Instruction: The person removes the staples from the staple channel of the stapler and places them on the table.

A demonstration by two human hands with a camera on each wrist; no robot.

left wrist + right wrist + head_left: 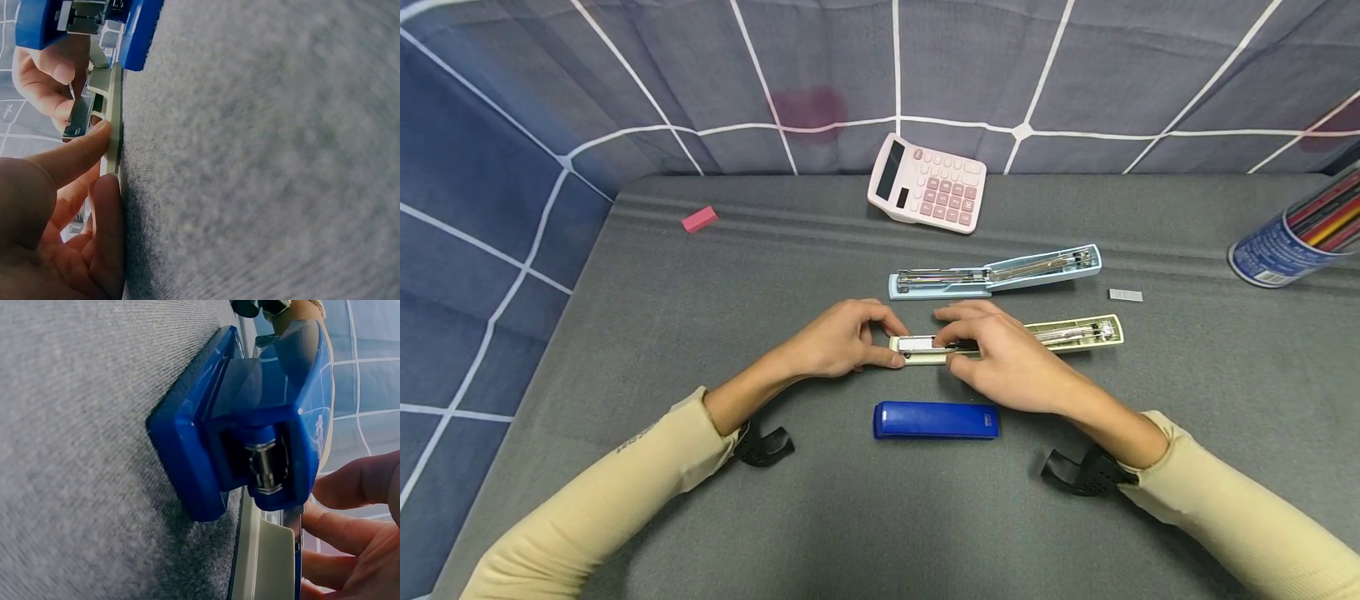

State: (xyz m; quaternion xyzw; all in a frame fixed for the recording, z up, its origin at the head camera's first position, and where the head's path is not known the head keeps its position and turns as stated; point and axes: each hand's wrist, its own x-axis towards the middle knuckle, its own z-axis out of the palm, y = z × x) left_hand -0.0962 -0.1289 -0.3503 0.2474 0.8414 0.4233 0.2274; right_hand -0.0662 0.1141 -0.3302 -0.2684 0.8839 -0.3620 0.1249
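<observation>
A pale green stapler [1078,333] lies opened out flat on the grey table, its metal magazine exposed. At its left end, my left hand [842,337] grips the base between thumb and fingers. My right hand [1007,354] is over the middle, thumb and fingers curled onto the magazine; whether they pinch a staple strip there is hidden. In the left wrist view, the magazine [78,119] stands slightly raised above the base. Behind it lies a light blue stapler [940,283], also opened out. Nearer me is a closed blue stapler [936,420].
A small staple strip [1125,295] lies right of the light blue stapler. Farther back is a pink calculator [928,185]. A pink eraser-like block [700,219] lies at the back left. At the right edge, a blue can [1273,254] holds several colored pencils.
</observation>
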